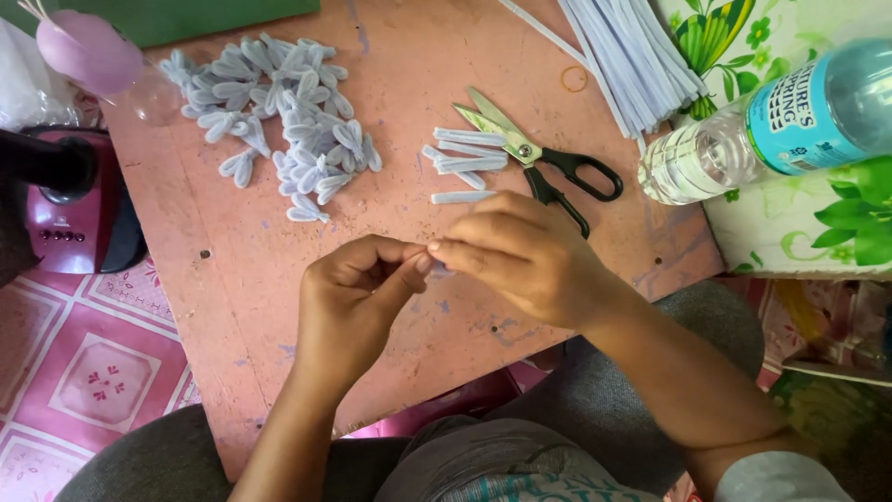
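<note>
- Head view, looking down at my two bare hands over a worn pinkish-brown board (pixel 260 279) that rests across my lap.
- My left hand (pixel 358 293) is curled, thumb and forefinger pinched together at the tips.
- My right hand (pixel 520 256) meets it from the other side, fingers narrowed to a pinch, so the fingertips of both hands touch.
- Between the two pinches sits a small pale piece (pixel 439 270), mostly hidden by my fingers; only a sliver shows, near the middle of the board.
- Just beyond my right hand lie a few short cut white strips (pixel 469 160), side by side on the board.
- Scissors (pixel 534 153) with black handles lie just beside those strips, blades pointing away from me and to the left.
- Farther off, at the far left of the board, is a heap of small white folded petal shapes (pixel 279 121).
- At the far right edge, a bundle of long white strips (pixel 632 56) slants across the board's corner.
- A rubber band (pixel 573 79) lies near that bundle.
- A clear plastic water bottle (pixel 743 139) with a teal label lies on its side on a flowered cloth (pixel 799 232), to the right of the board.
- To the left of the board stands a dark red appliance (pixel 70 209).
</note>
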